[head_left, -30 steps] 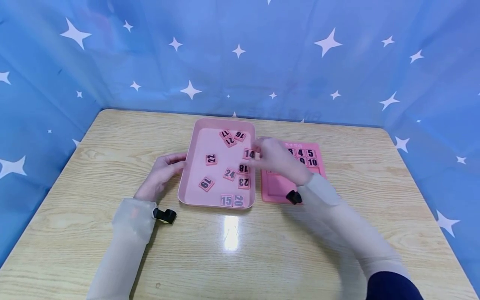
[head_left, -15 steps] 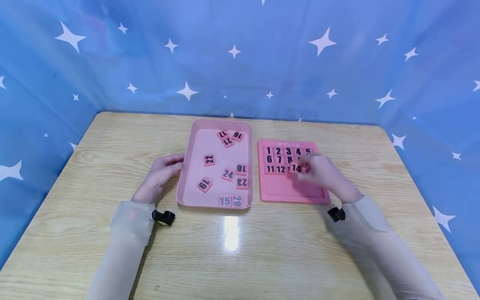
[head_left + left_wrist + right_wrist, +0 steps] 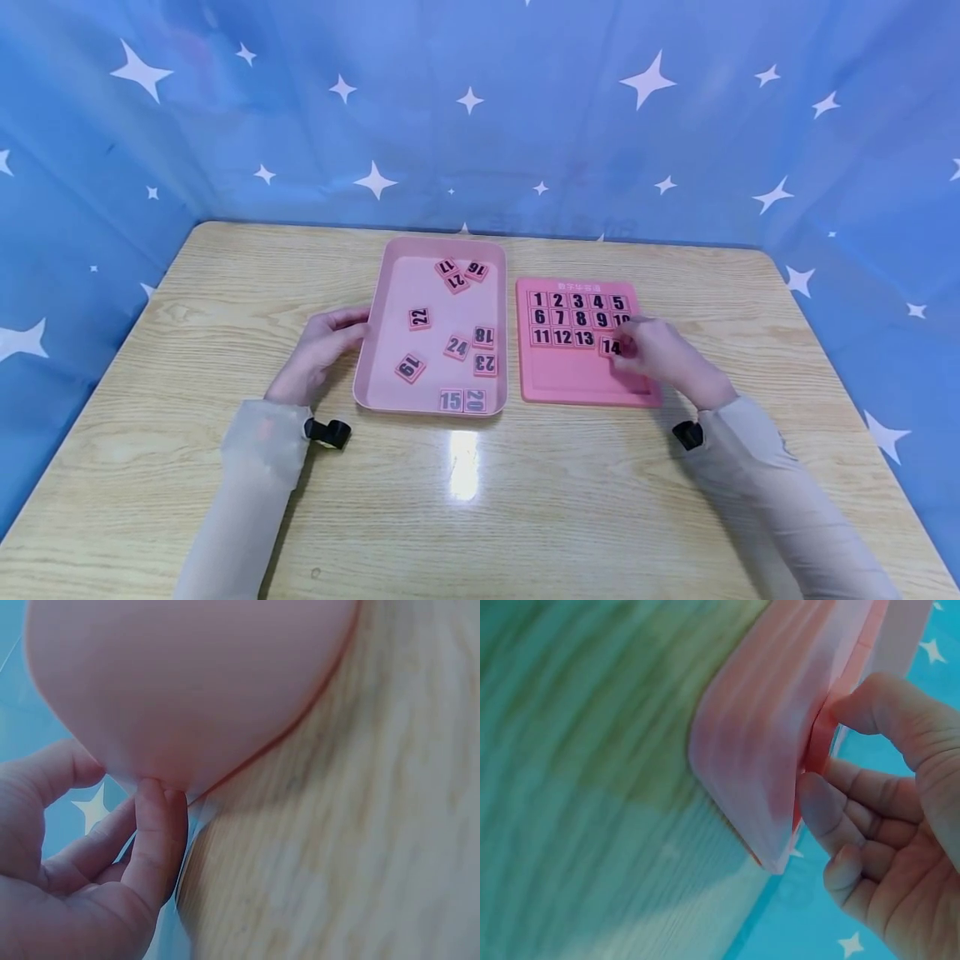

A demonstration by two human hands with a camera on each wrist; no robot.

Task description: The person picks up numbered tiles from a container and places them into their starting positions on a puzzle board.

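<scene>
Toward the worktop's far edge, the right hand pinches tile 14; the left hand loosely touches the pink tray.

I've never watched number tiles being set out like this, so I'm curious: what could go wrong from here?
Tile 14, pinched by the right fingers, sits out of line with tile 13 and might go in askew. Those fingers partly hide tile 10 and could nudge it. Tile 20 lies sideways in the tray, so it might be placed turned.
</scene>
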